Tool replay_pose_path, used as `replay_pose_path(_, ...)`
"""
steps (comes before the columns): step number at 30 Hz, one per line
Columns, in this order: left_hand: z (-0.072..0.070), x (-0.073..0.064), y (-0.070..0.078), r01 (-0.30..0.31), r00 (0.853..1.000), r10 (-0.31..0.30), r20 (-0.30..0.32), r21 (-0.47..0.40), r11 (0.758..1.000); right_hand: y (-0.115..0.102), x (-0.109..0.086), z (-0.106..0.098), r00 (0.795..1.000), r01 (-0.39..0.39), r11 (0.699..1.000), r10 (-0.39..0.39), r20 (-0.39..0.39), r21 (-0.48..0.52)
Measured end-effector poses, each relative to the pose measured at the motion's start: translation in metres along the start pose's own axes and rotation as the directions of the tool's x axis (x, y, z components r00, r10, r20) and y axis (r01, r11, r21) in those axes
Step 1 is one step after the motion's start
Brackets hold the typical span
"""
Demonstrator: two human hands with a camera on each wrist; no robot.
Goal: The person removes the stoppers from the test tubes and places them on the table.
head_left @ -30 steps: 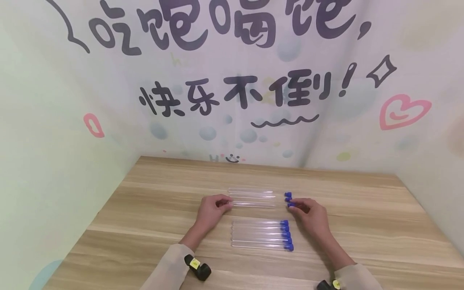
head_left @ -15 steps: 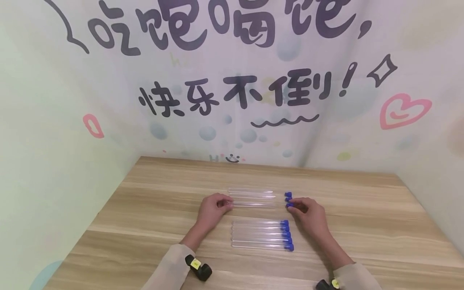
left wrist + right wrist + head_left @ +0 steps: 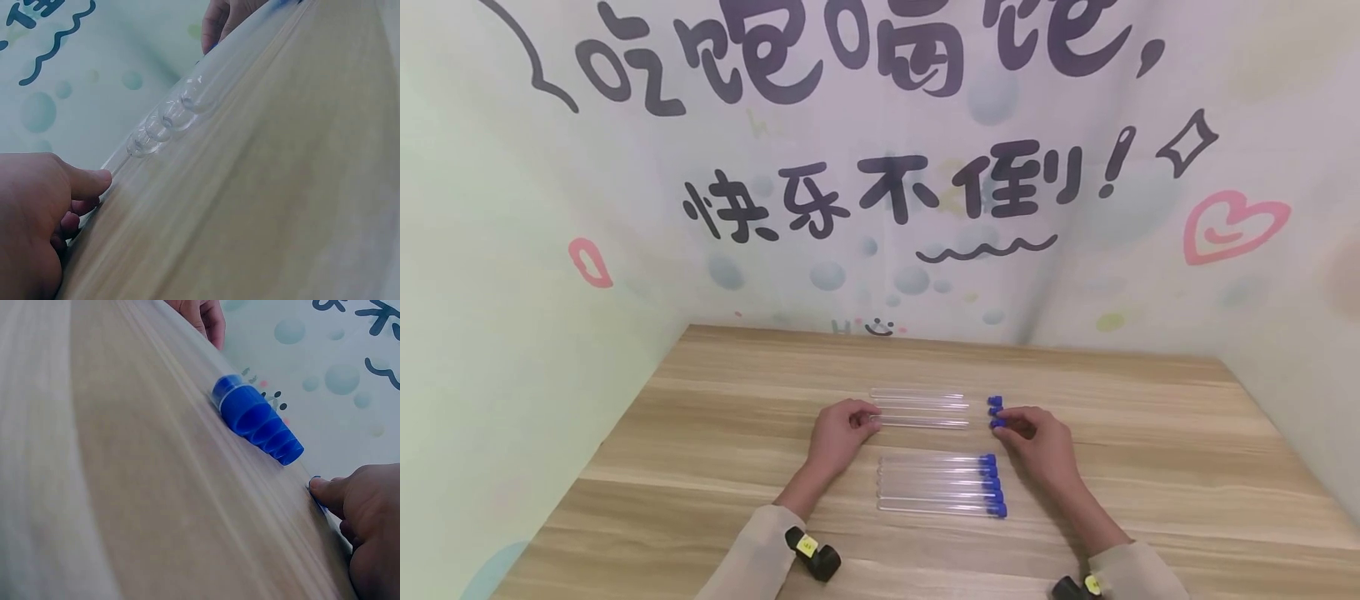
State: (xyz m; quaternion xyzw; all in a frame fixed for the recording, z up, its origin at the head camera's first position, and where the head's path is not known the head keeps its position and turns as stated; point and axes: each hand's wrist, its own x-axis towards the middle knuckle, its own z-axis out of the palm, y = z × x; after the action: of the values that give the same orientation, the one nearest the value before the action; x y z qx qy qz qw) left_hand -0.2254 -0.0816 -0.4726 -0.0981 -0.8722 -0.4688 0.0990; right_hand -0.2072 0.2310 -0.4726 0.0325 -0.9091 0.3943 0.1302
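In the head view, the left hand (image 3: 842, 433) pinches the rounded end of the nearest clear test tube (image 3: 921, 425) in an uncapped group lying on the table. The right hand (image 3: 1043, 446) pinches a blue cap (image 3: 997, 423) between thumb and index finger, a short gap from that tube's open end. Two loose blue caps (image 3: 995, 401) sit just beyond its fingertips. Closer to the person lies a row of capped test tubes (image 3: 932, 509), their blue caps (image 3: 250, 412) stacked side by side in the right wrist view. Their rounded ends (image 3: 178, 115) show in the left wrist view.
A wood-grain table (image 3: 700, 450) carries everything. Behind it hangs a pale printed backdrop (image 3: 850, 292) with dark lettering, meeting the table's far edge. Each wrist bears a small black camera (image 3: 814, 554).
The right hand and its blue cap have edged very slightly left, toward the tube. The left hand stays at the tube's rounded end. The head view has shifted a little.
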Motion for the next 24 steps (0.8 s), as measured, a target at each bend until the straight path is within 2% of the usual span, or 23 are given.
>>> replay_pose_path(14,0.0019,0.0006,0.0027,-0.016,1.0,0.015,0.01,0.012,1.0,0.0009,-0.001,-0.0026,0.999,-0.031,0.999,0.031,-0.004,0.033)
replay_pose_path(18,0.0023,0.0005,0.0023,-0.022,1.0,0.022,0.001,-0.018,1.0,0.0003,-0.0016,-0.0032,0.999,-0.029,0.999,0.03,-0.024,0.044)
replay_pose_path(24,0.002,0.0003,-0.0005,-0.03,0.999,0.025,-0.043,-0.118,0.993,-0.0023,-0.0028,-0.0032,0.996,-0.03,0.993,0.04,-0.077,0.116)
